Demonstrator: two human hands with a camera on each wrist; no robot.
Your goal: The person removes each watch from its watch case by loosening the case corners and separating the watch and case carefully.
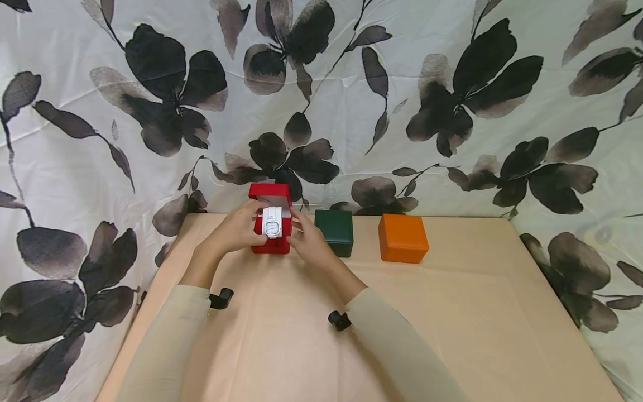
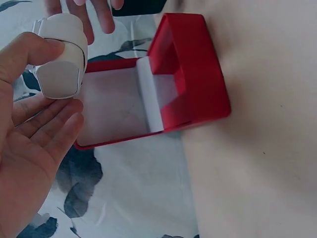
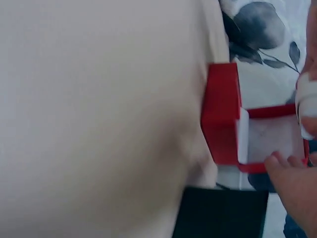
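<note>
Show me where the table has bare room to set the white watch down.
Bare table lies open in front of the orange box and green box, out to the right edge. It is crowded at the back left: both hands meet at the open red box, left hand pinching the white watch.

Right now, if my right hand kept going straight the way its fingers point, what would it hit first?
Probably the white watch on its cushion, held by the left hand in front of the open red box. The right hand's fingers point at it, though depth is hard to judge.
</note>
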